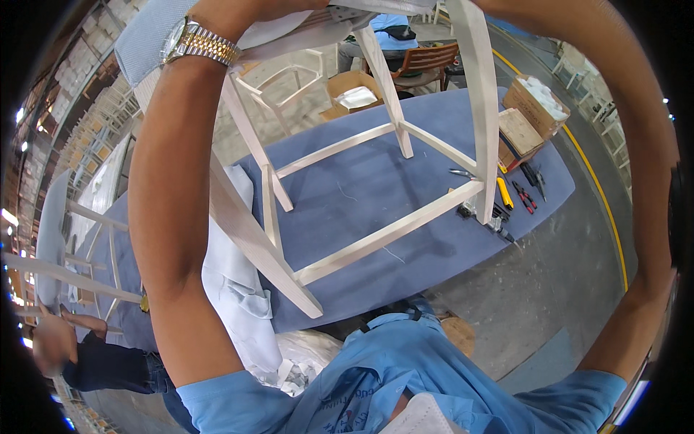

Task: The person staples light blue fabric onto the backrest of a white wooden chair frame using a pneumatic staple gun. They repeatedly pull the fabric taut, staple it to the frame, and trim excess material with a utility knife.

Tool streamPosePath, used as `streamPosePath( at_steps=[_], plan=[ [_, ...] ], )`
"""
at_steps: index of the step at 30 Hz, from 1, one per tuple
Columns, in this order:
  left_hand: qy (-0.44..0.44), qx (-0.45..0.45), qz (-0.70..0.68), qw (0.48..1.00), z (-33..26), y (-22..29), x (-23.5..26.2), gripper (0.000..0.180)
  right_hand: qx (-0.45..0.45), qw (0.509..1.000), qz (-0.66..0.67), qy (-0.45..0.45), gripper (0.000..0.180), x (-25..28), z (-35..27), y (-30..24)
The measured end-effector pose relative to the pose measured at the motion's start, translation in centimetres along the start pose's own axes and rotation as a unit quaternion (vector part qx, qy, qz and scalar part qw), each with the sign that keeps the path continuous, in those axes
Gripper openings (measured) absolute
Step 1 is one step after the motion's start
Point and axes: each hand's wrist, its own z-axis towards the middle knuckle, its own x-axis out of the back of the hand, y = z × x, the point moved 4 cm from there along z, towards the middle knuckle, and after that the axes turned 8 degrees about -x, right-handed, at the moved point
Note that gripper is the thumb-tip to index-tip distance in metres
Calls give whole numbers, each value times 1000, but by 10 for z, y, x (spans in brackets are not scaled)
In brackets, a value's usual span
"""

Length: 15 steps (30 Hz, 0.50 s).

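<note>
A pale wooden chair frame (387, 235) stands on its legs on the blue-grey covered table (347, 188), with stretchers joining the legs low down. Light grey-blue upholstery (153, 40) shows at the upper left. Both my arms reach up around the chair. My left hand (278, 6), below a gold and silver wristwatch (195, 45), lies at the upper edge by the top of the chair, its fingers cut off. My right hand (517, 6) is also at the upper edge, beside a chair leg; its fingers are out of sight.
Pliers (525, 197), a yellow-handled tool (504, 192) and a power tool (491, 223) lie at the table's right. Cardboard boxes (522, 134) sit behind them. White cloth (235, 289) drapes over the left side. Another person (108, 362) works at lower left; another sits beyond the table.
</note>
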Motion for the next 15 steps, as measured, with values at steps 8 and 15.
streamPosePath(
  at_steps=[8, 15],
  plan=[
    [46, -26, -19, 998, 15, 12, -14, 97, 106, 969, -136, 175, 25, -34, -14, 15],
    [26, -16, -19, 999, 24, 22, -7, 91, -155, 980, 61, -105, 40, -33, -17, 27]
  ],
)
